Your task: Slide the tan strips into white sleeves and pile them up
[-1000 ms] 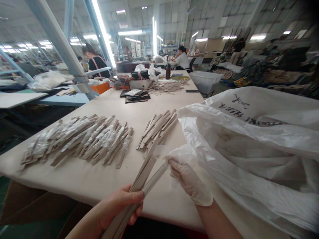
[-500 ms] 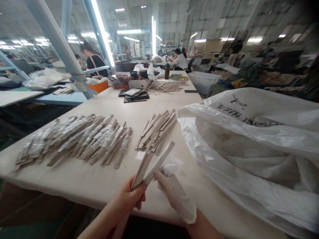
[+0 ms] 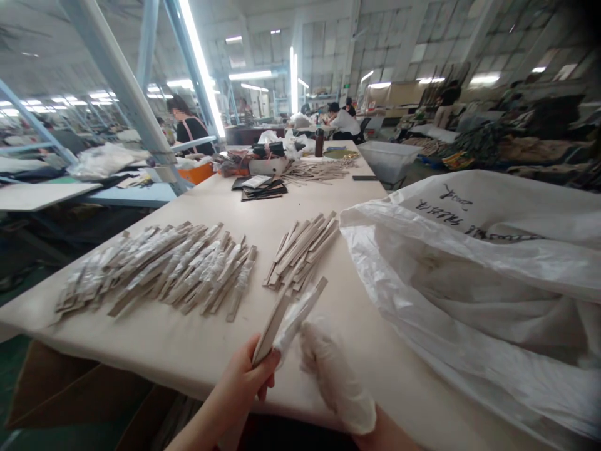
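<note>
My bare left hand (image 3: pixel 248 379) is closed around a bundle of flat beige strips (image 3: pixel 293 313) that slants up to the right over the table's near edge. A thin clear plastic wrap covers the bundle's middle. My right hand (image 3: pixel 331 373), in a white glove, is curled just right of the bundle and touches the wrap; its fingers are blurred. Behind the hands lies a small loose pile of bare strips (image 3: pixel 303 247). A long row of plastic-wrapped strip bundles (image 3: pixel 159 266) stretches across the left of the beige table (image 3: pixel 263 207).
A large white plastic sack (image 3: pixel 474 275) with handwriting fills the right side. Dark sheets (image 3: pixel 260 186), more strips (image 3: pixel 319 169), a bottle and a white tub (image 3: pixel 387 160) sit farther back. Several people work at distant tables. A cardboard box (image 3: pixel 61 391) stands below the table edge.
The strips were gathered from a spread fan into one tight bundle with plastic wrap round it. My gloved right hand moved left and down beside the bundle.
</note>
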`<action>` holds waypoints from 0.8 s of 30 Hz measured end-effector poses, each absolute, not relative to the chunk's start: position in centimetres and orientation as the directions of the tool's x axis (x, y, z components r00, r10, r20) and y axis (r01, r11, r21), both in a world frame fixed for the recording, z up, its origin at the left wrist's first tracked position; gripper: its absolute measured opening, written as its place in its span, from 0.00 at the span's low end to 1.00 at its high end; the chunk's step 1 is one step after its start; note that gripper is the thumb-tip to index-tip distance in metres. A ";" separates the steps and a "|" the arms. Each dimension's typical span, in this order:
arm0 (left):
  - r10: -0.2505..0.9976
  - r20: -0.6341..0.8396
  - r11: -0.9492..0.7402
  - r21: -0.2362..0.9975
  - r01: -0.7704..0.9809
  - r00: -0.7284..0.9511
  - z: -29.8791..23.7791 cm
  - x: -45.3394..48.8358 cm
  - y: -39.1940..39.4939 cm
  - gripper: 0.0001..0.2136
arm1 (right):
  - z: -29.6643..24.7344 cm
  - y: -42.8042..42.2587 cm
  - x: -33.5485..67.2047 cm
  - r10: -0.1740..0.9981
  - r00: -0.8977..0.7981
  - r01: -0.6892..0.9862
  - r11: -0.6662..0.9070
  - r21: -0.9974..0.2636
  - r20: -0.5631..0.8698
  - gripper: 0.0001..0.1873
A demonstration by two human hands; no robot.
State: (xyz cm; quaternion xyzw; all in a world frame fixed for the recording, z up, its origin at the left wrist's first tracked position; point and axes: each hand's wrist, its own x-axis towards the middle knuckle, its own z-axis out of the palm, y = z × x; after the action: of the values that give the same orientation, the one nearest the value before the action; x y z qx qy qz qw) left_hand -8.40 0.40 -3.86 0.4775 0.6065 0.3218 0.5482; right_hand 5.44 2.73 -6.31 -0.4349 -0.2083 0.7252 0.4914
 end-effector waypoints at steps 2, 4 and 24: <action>0.929 -0.363 0.335 0.907 0.254 0.070 -3.6 -8.4 0.1 0.14 | -6.3 3.2 5.5 0.890 -0.101 -0.611 -0.408 -0.679 -0.444 0.23; 0.936 -0.349 0.325 0.903 0.280 0.040 -3.4 -8.4 0.0 0.13 | -6.0 3.5 5.2 0.875 -0.162 -0.614 -0.451 -0.648 -0.457 0.23; 0.996 -0.002 0.088 0.032 0.996 -0.088 -3.9 -13.9 13.6 0.13 | -9.5 3.5 5.8 0.821 -0.345 -0.515 -0.571 -0.640 -0.454 0.24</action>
State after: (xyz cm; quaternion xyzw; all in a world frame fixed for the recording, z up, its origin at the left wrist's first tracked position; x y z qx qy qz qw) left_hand -13.87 13.62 -3.93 0.6751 0.7376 0.0109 0.0115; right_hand 5.77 3.49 -9.49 -0.3890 -0.1967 0.7962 0.4196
